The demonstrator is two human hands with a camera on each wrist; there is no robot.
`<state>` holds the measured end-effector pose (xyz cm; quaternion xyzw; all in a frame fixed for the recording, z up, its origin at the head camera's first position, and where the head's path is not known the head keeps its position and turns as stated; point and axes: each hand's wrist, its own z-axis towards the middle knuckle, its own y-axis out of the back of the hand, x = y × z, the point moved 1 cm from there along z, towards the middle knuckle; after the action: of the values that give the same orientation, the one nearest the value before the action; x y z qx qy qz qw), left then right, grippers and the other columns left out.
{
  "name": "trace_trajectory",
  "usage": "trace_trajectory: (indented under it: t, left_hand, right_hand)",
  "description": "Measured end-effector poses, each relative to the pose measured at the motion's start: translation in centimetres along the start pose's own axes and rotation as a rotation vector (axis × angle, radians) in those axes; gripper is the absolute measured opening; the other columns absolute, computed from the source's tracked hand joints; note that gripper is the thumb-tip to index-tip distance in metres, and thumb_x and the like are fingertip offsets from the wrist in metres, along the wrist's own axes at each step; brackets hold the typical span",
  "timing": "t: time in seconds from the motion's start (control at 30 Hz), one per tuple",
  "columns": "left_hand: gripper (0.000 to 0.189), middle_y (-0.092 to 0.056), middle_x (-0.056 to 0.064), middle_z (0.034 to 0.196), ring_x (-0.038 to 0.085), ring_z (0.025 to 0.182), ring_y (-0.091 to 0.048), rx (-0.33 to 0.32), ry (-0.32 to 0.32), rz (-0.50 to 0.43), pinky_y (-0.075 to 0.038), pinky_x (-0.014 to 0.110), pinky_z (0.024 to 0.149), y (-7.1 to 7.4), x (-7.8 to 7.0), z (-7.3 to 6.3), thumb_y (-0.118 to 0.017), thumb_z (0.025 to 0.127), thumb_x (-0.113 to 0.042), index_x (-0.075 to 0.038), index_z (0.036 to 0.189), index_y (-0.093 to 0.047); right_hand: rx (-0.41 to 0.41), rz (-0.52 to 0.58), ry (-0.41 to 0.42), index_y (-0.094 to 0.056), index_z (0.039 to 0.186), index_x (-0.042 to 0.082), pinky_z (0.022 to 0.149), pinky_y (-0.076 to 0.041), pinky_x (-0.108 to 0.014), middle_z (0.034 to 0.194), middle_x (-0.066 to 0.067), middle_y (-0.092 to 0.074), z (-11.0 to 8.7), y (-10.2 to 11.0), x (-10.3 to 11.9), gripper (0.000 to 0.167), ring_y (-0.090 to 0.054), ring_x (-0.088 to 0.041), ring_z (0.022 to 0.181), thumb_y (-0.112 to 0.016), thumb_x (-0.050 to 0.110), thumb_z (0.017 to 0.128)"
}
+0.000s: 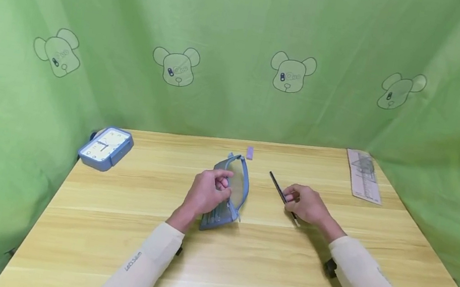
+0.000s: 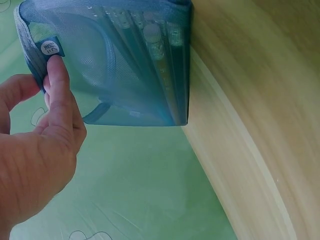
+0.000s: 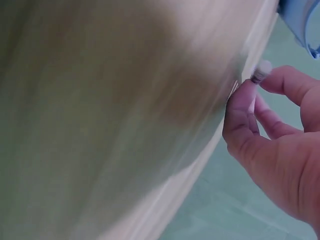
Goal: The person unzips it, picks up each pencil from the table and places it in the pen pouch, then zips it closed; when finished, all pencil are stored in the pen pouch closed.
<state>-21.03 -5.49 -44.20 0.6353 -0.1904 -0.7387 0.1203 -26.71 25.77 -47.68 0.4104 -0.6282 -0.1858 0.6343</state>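
Note:
My left hand [image 1: 207,192] pinches the zip edge of a blue mesh pencil case [image 1: 218,217], whose mouth gapes toward the right. Through the mesh in the left wrist view, several pencils or pens [image 2: 162,75] stand side by side inside the case. Between thumb and fingers, my right hand [image 1: 307,205] grips a black pencil [image 1: 276,186], held slantwise right of the case. A white eraser end [image 3: 262,70] pokes out from the fingers in the right wrist view; the rest of the pencil is mostly hidden there.
Behind the pencil case lies a small purple block [image 1: 249,153], perhaps an eraser. A blue square clock [image 1: 106,148] is at the table's far left. Clear rulers in a pinkish sheet [image 1: 363,177] lie at the back right. Green curtain [image 1: 227,103] surrounds the wooden table [image 1: 262,279].

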Motion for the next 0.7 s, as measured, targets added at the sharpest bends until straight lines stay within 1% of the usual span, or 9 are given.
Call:
trace_trajectory:
  t: [0.1,0.2,0.3,0.37,0.43,0.47,0.53,0.6,0.7]
  left_hand:
    - [0.042,-0.072,0.009,0.098,0.011,0.085,-0.067,-0.002,0.003,0.000,-0.061,0.020,0.078,0.1,0.1,0.1,-0.076,0.090,0.002,0.000,0.132,-0.073]
    - [0.043,-0.072,0.008,0.098,0.012,0.086,-0.067,-0.007,0.008,-0.003,-0.062,0.020,0.078,0.2,0.2,0.1,-0.076,0.090,0.002,0.000,0.132,-0.073]
    - [0.043,-0.072,0.008,0.098,0.012,0.086,-0.067,-0.012,0.013,-0.004,-0.062,0.020,0.078,0.2,0.1,0.2,-0.077,0.090,0.001,-0.001,0.133,-0.072]
    - [0.044,-0.072,0.008,0.099,0.013,0.086,-0.068,-0.016,0.017,-0.004,-0.062,0.020,0.078,0.2,0.1,0.2,-0.077,0.090,0.001,-0.001,0.133,-0.072]
    - [0.044,-0.072,0.008,0.099,0.013,0.086,-0.068,-0.021,0.020,-0.004,-0.062,0.020,0.078,0.2,0.1,0.3,-0.078,0.090,0.001,-0.001,0.133,-0.072]
    - [0.044,-0.072,0.008,0.099,0.013,0.086,-0.068,-0.024,0.023,-0.005,-0.062,0.020,0.078,0.2,0.2,0.3,-0.078,0.090,0.000,-0.001,0.133,-0.073]
    - [0.043,-0.072,0.008,0.099,0.013,0.086,-0.067,-0.031,0.023,-0.008,-0.062,0.020,0.077,0.2,0.2,0.3,-0.078,0.090,0.000,-0.001,0.133,-0.073]
    - [0.043,-0.072,0.008,0.099,0.013,0.086,-0.067,-0.039,0.022,-0.007,-0.062,0.020,0.077,0.2,0.2,0.2,-0.078,0.090,0.000,0.000,0.133,-0.073]
    - [0.042,-0.072,0.009,0.098,0.013,0.085,-0.068,-0.050,0.014,-0.003,-0.061,0.020,0.076,0.2,0.1,0.2,-0.078,0.090,0.000,0.000,0.132,-0.073]
  right_hand:
    - [0.000,0.087,-0.014,-0.068,0.127,-0.003,0.082,-0.060,-0.026,0.116,-0.020,-0.072,-0.1,-0.2,0.5,0.032,-0.067,-0.025,0.102,-0.071,0.002,0.096]
    - [-0.005,0.190,-0.018,-0.066,0.133,-0.005,0.082,-0.060,-0.021,0.122,-0.024,-0.070,-0.4,-0.1,1.5,0.036,-0.066,-0.025,0.105,-0.068,0.004,0.098]
    - [-0.022,0.294,-0.016,-0.062,0.138,-0.006,0.086,-0.059,-0.017,0.131,-0.028,-0.067,-1.0,0.3,2.9,0.041,-0.066,-0.024,0.110,-0.067,0.004,0.099]
    - [-0.034,0.356,-0.026,-0.061,0.141,-0.006,0.088,-0.058,-0.015,0.134,-0.027,-0.066,-1.4,0.6,3.8,0.043,-0.066,-0.021,0.111,-0.067,0.005,0.099]
    - [-0.038,0.431,-0.036,-0.059,0.143,-0.006,0.089,-0.058,-0.015,0.132,-0.023,-0.067,-1.7,0.8,4.7,0.046,-0.068,-0.016,0.108,-0.068,0.005,0.099]
    - [-0.037,0.476,-0.045,-0.058,0.143,-0.005,0.088,-0.059,-0.015,0.129,-0.018,-0.068,-1.9,0.8,5.2,0.047,-0.068,-0.013,0.106,-0.069,0.004,0.099]
    - [-0.018,0.582,-0.060,-0.057,0.143,-0.006,0.083,-0.059,-0.016,0.123,-0.010,-0.069,-2.2,0.7,5.9,0.047,-0.067,-0.008,0.099,-0.069,0.003,0.098]
    - [0.015,0.677,-0.064,-0.056,0.142,-0.008,0.081,-0.059,-0.016,0.116,-0.003,-0.069,-2.5,0.5,6.6,0.046,-0.067,-0.006,0.095,-0.068,0.000,0.098]
    - [0.081,0.778,-0.078,-0.055,0.140,-0.011,0.081,-0.059,-0.016,0.113,0.000,-0.067,-3.0,-0.2,7.6,0.043,-0.065,-0.006,0.094,-0.067,-0.002,0.099]
